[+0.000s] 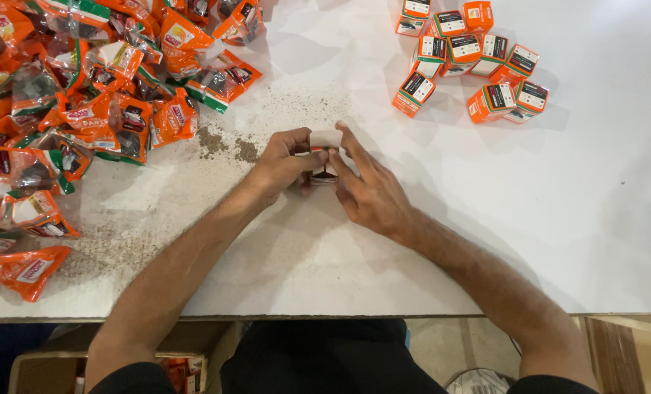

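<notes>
Both hands meet near the middle of the white desk (486,219), seen from the head camera looking straight down. Left hand (285,164) and right hand (365,186) close together on one small box (325,157), the only thing they hold. Its pale top flap shows between the fingertips, with a dark part below it, and most of the box is hidden by the fingers. Left fingers curl over the box from the left; right fingers lie flatter and press against its right side. The box sits low over the desk, but whether it rests on the surface cannot be told.

Just left of the hands, a patch of dark crumbs (227,146) is scattered on the desk, with a finer dusting around it. Farther left, a big heap of orange pouches (84,109) with clear windows and green edges covers the desk's corner and runs down its left edge. At the upper right, well apart from the hands, stands a cluster of small orange boxes (471,66) with black-and-white panels. Below the near edge of the desk, a cardboard carton (41,368) shows at the lower left, beside the person's dark clothing.
</notes>
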`<state>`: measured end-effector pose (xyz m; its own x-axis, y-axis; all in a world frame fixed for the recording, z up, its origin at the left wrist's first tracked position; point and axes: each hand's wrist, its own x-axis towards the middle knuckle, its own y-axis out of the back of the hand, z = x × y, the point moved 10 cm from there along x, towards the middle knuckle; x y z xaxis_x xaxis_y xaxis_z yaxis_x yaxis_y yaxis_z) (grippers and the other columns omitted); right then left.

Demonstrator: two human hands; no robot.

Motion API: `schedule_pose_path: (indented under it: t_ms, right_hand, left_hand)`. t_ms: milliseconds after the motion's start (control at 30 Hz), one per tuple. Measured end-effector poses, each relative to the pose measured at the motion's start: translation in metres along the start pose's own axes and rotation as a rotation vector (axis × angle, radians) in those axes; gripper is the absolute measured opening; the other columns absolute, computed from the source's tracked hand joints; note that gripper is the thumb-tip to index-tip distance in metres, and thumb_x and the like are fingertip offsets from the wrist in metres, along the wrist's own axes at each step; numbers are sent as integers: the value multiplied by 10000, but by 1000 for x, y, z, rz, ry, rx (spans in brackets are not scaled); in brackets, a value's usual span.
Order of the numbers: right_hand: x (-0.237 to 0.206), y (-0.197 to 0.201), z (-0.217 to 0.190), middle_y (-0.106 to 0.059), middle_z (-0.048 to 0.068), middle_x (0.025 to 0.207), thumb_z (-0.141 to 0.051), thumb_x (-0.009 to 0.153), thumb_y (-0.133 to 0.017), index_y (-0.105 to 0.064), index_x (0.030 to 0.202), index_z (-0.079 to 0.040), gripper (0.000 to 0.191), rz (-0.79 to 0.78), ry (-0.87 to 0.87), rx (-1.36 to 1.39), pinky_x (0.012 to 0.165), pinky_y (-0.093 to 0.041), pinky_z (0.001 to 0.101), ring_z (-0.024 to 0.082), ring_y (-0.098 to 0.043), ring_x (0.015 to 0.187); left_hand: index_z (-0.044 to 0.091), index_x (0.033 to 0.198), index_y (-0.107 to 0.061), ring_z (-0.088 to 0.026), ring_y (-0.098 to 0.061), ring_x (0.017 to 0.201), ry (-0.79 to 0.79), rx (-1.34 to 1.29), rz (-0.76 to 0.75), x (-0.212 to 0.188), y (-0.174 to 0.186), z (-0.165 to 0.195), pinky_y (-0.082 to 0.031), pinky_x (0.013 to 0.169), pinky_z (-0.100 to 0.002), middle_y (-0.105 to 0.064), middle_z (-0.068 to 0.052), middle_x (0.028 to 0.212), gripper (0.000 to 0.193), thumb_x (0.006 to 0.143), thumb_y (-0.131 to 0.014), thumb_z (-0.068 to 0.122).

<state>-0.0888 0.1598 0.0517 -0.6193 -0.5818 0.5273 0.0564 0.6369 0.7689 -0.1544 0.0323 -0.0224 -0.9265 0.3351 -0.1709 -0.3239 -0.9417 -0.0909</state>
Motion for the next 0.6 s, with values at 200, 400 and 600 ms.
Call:
schedule_pose_path:
  t_ms: [200,400,600]
  right_hand:
    - [-5,-2,14,-524,147,1550,4,911,-786,-373,1341,-101,605,69,22,249,1083,-561,435,373,-634,1322]
    - [-7,-7,16,-547,135,1476,13,832,-786,-429,1352,-107,642,13,-22,178,1020,-569,464,390,-617,1284]
    - [-2,-5,10,-543,109,1509,16,874,-768,-500,1295,-134,521,2,0,170,1030,-584,427,350,-620,1310]
  left_hand:
    - [-27,1212,-617,-282,-709,1149,-816,476,100,-52,-18,66,-622,949,-330,-653,-169,1295,293,927,-655,31]
    - [-2,1241,-630,-389,-654,1260,-828,806,42,-71,-26,65,-586,995,-408,-592,-239,1427,407,883,-794,100]
    - [42,1198,-651,-360,-674,1263,-791,771,95,-65,-23,58,-610,996,-409,-606,-207,1446,308,911,-761,40]
